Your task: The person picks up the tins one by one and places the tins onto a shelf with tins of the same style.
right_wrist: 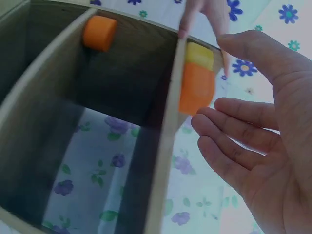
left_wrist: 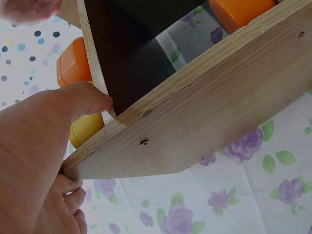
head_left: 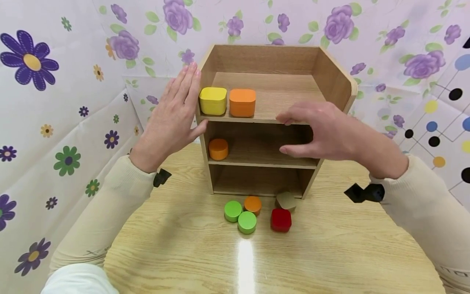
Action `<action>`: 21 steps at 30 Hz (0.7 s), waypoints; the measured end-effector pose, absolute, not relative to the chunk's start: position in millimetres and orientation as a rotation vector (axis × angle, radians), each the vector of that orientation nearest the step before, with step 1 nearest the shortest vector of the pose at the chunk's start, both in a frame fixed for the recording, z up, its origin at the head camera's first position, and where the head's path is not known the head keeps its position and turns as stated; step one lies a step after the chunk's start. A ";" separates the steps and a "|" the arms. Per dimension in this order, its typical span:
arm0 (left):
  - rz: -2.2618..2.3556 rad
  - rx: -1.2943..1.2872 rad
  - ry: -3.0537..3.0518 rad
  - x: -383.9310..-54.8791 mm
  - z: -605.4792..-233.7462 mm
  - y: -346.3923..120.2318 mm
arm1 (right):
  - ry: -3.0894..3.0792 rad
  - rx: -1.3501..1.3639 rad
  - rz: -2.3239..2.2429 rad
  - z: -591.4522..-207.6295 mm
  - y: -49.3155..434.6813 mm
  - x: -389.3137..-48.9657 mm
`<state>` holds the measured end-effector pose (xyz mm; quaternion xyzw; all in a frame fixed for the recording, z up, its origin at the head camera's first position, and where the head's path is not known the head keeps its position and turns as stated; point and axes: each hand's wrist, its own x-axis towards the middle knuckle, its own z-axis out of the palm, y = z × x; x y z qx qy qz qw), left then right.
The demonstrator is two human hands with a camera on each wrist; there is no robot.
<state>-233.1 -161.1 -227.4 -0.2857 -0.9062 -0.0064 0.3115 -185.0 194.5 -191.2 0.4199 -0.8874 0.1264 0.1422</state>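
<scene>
A small wooden shelf [head_left: 264,163] stands upright on the table. My left hand [head_left: 172,112] grips its left side panel [left_wrist: 195,117], fingers extended along the outside and thumb at the front edge of the top board. Close beside that hand, a yellow rounded-square block [head_left: 213,101] sits on the top board with an orange rounded-square block [head_left: 242,103] to its right. My right hand [head_left: 319,128] hovers before the shelf's right half, holding nothing, thumb and fingers apart. In the right wrist view its fingertips are near the orange block. An orange round block [head_left: 218,149] sits at the middle level's left.
On the table before the shelf lie two green round blocks, one nearer [head_left: 247,222] and one farther [head_left: 233,211]. An orange round block [head_left: 252,205], a red rounded-square block [head_left: 281,220] and a greyish-brown block [head_left: 286,201] lie there too. Flowered sheets [head_left: 235,24] hang behind.
</scene>
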 end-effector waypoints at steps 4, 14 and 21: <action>-0.010 -0.754 -2.389 -232.7 -227.0 -161.3 | -2.581 1.245 0.318 -210.9 199.5 -179.6; -0.006 -0.753 -2.381 -232.7 -226.8 -162.2 | -2.802 1.281 0.298 -273.5 213.4 -174.5; 0.002 -0.753 -2.389 -232.7 -226.9 -161.6 | -2.849 1.337 0.345 -321.8 227.9 -179.7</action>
